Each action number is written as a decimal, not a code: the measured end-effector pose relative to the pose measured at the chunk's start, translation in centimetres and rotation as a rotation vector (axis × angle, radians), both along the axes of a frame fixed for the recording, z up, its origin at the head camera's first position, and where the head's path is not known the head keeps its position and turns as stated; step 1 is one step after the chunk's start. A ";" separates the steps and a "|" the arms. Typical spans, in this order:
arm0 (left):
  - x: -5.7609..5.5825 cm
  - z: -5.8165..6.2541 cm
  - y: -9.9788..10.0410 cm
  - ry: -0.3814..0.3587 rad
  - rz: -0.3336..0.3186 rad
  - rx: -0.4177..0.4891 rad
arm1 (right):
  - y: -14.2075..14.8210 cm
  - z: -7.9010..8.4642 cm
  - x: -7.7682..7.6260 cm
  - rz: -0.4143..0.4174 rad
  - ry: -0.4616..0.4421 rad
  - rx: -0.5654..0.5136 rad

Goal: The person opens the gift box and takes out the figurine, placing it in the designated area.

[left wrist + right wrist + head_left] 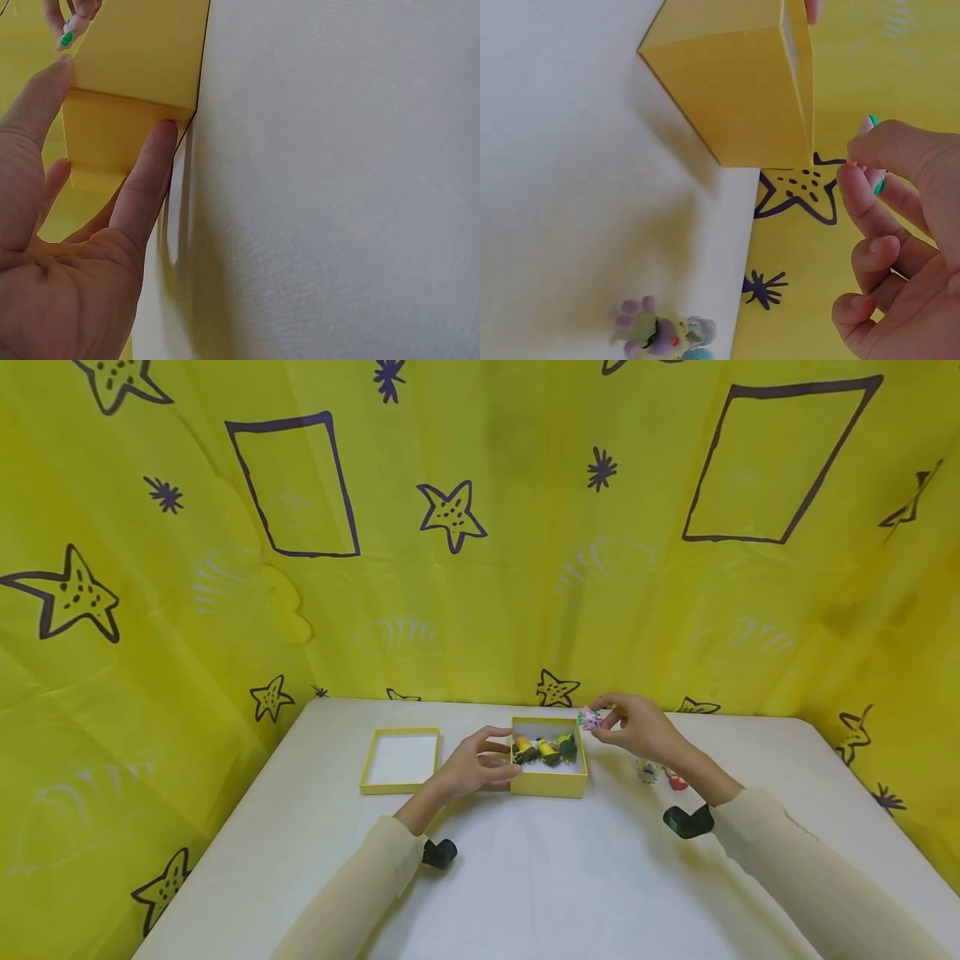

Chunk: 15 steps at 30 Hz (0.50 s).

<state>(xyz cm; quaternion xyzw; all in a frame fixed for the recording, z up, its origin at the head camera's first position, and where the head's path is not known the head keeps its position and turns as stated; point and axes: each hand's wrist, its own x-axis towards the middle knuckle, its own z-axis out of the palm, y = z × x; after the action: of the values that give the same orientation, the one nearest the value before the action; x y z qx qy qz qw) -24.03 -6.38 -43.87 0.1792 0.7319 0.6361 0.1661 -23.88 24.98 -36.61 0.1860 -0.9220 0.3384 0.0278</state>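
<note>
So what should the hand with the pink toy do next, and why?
Probably ease the pink toy left over the open yellow box: the right hand pinches it near the box's right rim, and other small toys already lie inside.

Shows smooth card on the yellow box [549,786], plastic-looking figures [549,753] inside it, and a thin, creased curtain [510,618] behind it.

One yellow box [548,786], one shallow lid [396,789], three small figures [549,752] boxed, one pinkish figure [588,719] in one right hand [637,724], one left hand [474,764], at least two table figures [647,772], exact number unclear, two sleeves [367,872], two black wrist pieces [688,822], one table [540,877].
</note>
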 end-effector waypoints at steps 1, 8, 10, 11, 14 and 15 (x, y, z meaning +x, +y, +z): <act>0.0 0.0 0.0 -0.006 -0.001 0.003 | 0.1 -0.1 0.1 -0.009 -0.006 -0.003; 0.0 0.2 0.1 -0.017 -0.003 0.000 | 1.1 -0.8 0.8 -0.063 0.011 0.001; 0.0 0.1 0.1 -0.009 0.000 -0.011 | 1.3 -1.2 1.0 -0.073 0.023 0.002; 0.0 0.1 0.0 -0.006 0.001 -0.015 | 1.4 -1.5 1.0 -0.077 0.029 0.003; 0.0 0.1 0.0 -0.005 0.001 -0.018 | 1.7 -2.0 1.2 -0.088 0.054 0.004; 0.0 0.1 0.0 -0.009 -0.001 -0.014 | 1.8 -2.2 1.2 -0.091 0.062 0.005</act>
<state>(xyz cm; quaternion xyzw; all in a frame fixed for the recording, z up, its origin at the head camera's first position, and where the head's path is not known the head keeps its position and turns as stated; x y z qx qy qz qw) -24.01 -6.40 -43.74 0.1755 0.7355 0.6317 0.1707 -22.69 26.80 -38.77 0.1542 -0.9290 0.3287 0.0714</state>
